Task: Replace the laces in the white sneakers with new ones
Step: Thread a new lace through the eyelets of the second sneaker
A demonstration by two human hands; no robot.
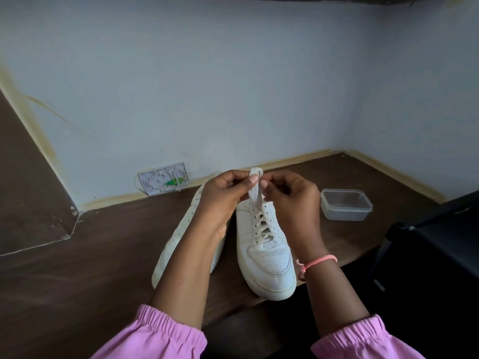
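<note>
Evidently lacing is underway: at frame centre, the left hand and right hand are pinching the lace, fingers curled, above the right-hand sneaker; next, probably threading an upper eyelet.

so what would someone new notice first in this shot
Both hands, the left hand and the right hand, pinch a white lace pulled up from the right sneaker at centre. The left sneaker lies beside it, partly behind the left forearm. A clear plastic container sits to the right on the brown table.
</note>
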